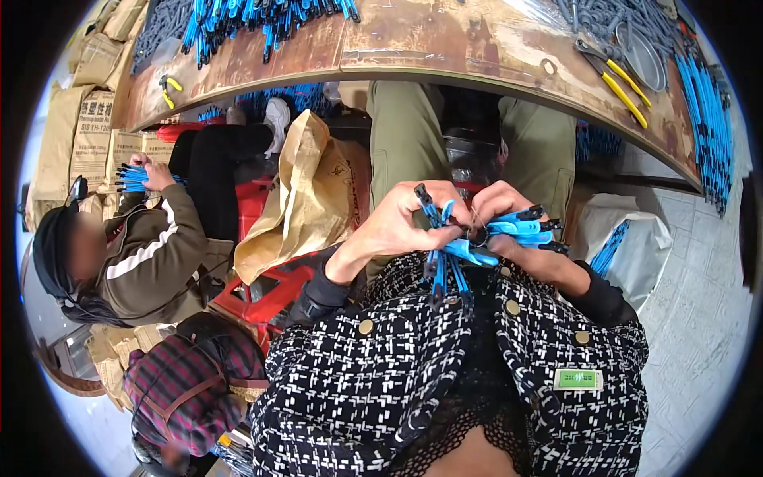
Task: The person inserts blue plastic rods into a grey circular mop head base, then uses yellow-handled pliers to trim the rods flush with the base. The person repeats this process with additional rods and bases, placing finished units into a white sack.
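Note:
In front of my chest I hold a bundle of thin blue strips with black ends (pixel 469 251). My left hand (pixel 405 226) is closed on its left part, fingers and thumb pinching near the middle. Close beside it, my right hand (pixel 517 219) is closed around the other part, where blue and black ends poke out to the right. Some strips hang down below my left fingers. Between the fingertips something thin and dark shows, too small to make out.
The wooden table (pixel 445 49) ahead carries piles of blue strips (pixel 266 20), yellow-handled pliers (pixel 624 83), small yellow-handled cutters (pixel 168 89) and grey parts (pixel 612 20). A brown paper sack (pixel 306 199) and red stool (pixel 274 294) stand left, near a seated co-worker (pixel 151 246). A white bag (pixel 632 238) sits right.

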